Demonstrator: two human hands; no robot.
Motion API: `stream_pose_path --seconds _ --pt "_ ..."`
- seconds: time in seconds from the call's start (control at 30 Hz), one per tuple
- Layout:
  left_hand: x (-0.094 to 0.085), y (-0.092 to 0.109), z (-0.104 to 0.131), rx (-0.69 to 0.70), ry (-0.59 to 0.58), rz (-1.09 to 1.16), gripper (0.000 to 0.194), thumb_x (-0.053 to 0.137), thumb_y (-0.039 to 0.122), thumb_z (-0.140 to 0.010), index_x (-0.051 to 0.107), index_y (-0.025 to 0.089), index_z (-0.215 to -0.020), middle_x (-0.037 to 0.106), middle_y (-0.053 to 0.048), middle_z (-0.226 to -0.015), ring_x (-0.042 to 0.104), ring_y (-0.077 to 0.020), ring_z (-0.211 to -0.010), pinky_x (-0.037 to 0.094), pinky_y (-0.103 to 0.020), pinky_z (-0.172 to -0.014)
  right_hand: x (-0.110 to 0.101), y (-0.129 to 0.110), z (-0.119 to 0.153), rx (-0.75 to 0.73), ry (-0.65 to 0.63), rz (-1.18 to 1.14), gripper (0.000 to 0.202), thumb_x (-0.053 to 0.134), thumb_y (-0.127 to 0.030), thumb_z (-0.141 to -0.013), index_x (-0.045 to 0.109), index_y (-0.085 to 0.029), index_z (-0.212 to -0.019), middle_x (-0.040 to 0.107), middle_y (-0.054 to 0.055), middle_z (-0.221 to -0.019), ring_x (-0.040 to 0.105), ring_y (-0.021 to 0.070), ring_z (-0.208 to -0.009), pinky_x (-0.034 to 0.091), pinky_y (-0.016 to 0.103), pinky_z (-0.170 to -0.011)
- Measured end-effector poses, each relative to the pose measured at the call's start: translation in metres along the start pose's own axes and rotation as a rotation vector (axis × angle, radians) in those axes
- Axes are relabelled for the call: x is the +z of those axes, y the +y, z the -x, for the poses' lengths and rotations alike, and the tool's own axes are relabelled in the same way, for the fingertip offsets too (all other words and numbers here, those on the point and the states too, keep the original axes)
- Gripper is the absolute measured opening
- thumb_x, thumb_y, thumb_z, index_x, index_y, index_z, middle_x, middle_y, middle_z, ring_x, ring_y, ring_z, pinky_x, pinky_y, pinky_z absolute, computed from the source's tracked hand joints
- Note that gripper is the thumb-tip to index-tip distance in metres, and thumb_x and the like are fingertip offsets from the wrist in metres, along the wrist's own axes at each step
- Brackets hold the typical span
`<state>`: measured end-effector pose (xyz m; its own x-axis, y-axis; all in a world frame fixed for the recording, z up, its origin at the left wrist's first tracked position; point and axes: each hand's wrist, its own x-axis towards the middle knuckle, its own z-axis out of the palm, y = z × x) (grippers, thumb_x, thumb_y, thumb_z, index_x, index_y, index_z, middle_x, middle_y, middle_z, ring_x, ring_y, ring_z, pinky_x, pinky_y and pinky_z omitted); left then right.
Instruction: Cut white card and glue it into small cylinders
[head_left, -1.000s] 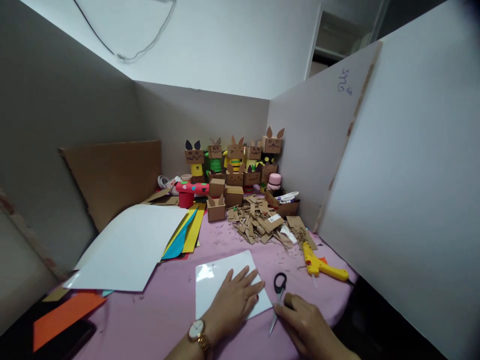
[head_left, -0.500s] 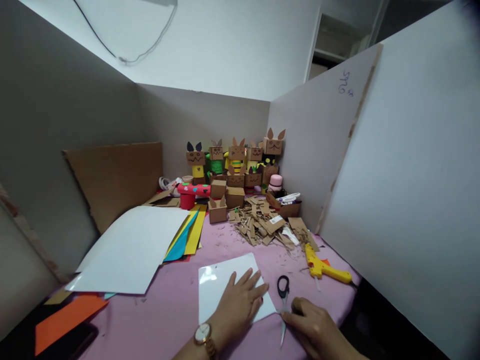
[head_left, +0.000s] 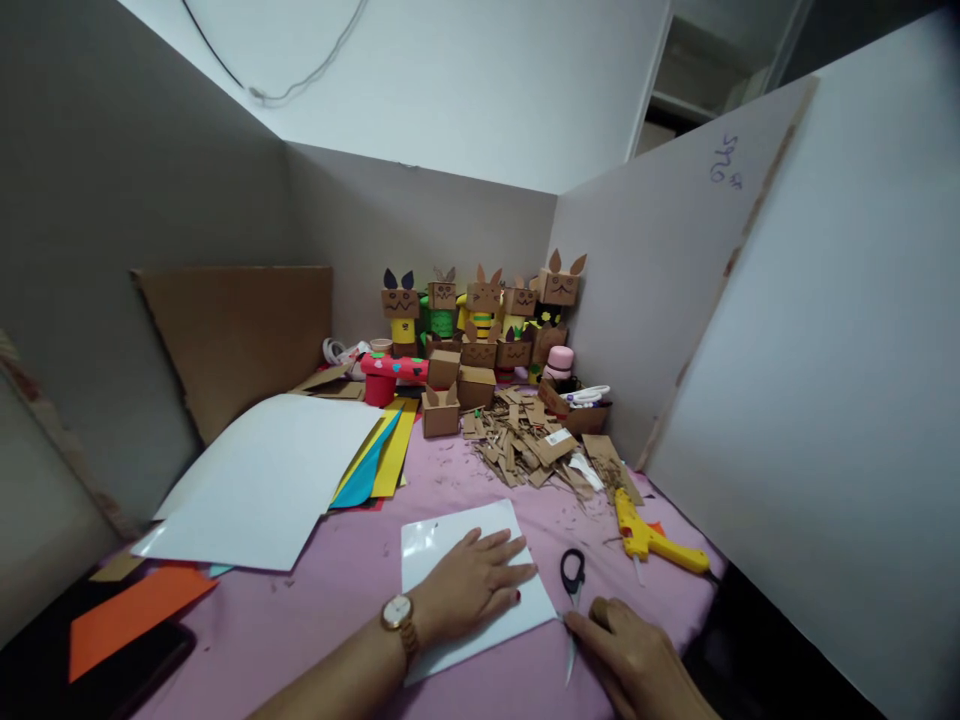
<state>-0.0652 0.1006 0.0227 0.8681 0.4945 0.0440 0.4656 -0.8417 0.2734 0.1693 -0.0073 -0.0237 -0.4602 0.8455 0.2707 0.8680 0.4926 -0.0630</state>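
A white glossy sheet [head_left: 427, 560], possibly folded, lies on the pink cloth in front of me. My left hand [head_left: 476, 585], with a watch on its wrist, rests flat on it, fingers spread. At the sheet's right corner is my right hand [head_left: 626, 640], its fingers curled and its fingertips against the corner and the scissor blades. Scissors with black handles [head_left: 572, 572] lie beside the sheet, blades pointing toward me. Whatever the right fingers pinch is hidden.
A yellow glue gun [head_left: 660, 545] lies at right. Behind are cardboard scraps [head_left: 517, 440], small cardboard boxes [head_left: 440, 415] and several cardboard animal figures [head_left: 484, 300]. Large white sheets [head_left: 262, 480], coloured paper [head_left: 394, 460] and an orange sheet [head_left: 139, 610] lie left. Partition walls [head_left: 420, 220] surround the table.
My left hand has turned and shifted slightly left on the sheet, its forearm swinging left. The right hand and scissors stay nearly in place. The whole view has shifted a little.
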Motion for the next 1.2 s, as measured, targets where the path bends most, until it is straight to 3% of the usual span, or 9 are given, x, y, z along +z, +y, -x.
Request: stream_pose_path --seconds 0.17,0.5,0.7,0.93,1.2 --pt "0.003 0.002 0.003 0.001 0.024 -0.015 0.041 0.038 0.031 -0.092 0.037 0.04 -0.133 0.037 -0.001 -0.145 0.03 -0.0276 -0.133 0.023 -0.062 -0.102 0.004 0.002 -0.002 -0.05 0.041 0.02 0.045 0.051 -0.009 -0.078 0.049 -0.022 -0.121 0.061 0.008 -0.088 0.062 0.0192 -0.076 0.049 0.024 -0.062" --pt "0.002 0.004 0.003 -0.017 0.035 -0.013 0.038 0.039 0.035 -0.092 0.043 0.038 -0.129 0.038 -0.003 -0.145 0.031 -0.0279 -0.133 0.024 -0.062 -0.102 0.009 0.001 0.003 -0.13 0.081 -0.023 0.041 0.047 -0.006 -0.079 0.05 -0.014 -0.119 0.062 0.012 -0.088 0.062 0.021 -0.078 0.052 0.028 -0.064" --pt "0.002 0.004 0.003 -0.022 0.047 -0.008 0.038 0.04 0.033 -0.091 0.043 0.038 -0.129 0.038 -0.003 -0.144 0.031 -0.0273 -0.133 0.024 -0.062 -0.102 0.011 0.001 0.011 -0.118 0.096 0.01 0.04 0.045 -0.005 -0.081 0.051 -0.016 -0.119 0.063 0.011 -0.086 0.064 0.0194 -0.074 0.052 0.025 -0.061" --pt "0.005 0.003 0.002 -0.02 0.051 -0.002 0.039 0.04 0.032 -0.091 0.043 0.039 -0.129 0.038 -0.002 -0.145 0.031 -0.0272 -0.133 0.023 -0.062 -0.102 0.015 -0.006 0.001 -0.101 0.167 -0.019 0.044 0.046 -0.004 -0.076 0.05 -0.016 -0.118 0.062 0.01 -0.086 0.063 0.0196 -0.075 0.052 0.025 -0.061" --pt "0.007 0.001 0.003 -0.015 0.063 -0.003 0.039 0.043 0.033 -0.09 0.044 0.038 -0.129 0.039 -0.003 -0.144 0.032 -0.0281 -0.132 0.023 -0.061 -0.102 0.018 -0.005 0.012 -0.136 0.177 -0.038 0.038 0.041 -0.004 -0.083 0.049 -0.017 -0.119 0.061 0.008 -0.08 0.063 0.016 -0.07 0.051 0.021 -0.059"
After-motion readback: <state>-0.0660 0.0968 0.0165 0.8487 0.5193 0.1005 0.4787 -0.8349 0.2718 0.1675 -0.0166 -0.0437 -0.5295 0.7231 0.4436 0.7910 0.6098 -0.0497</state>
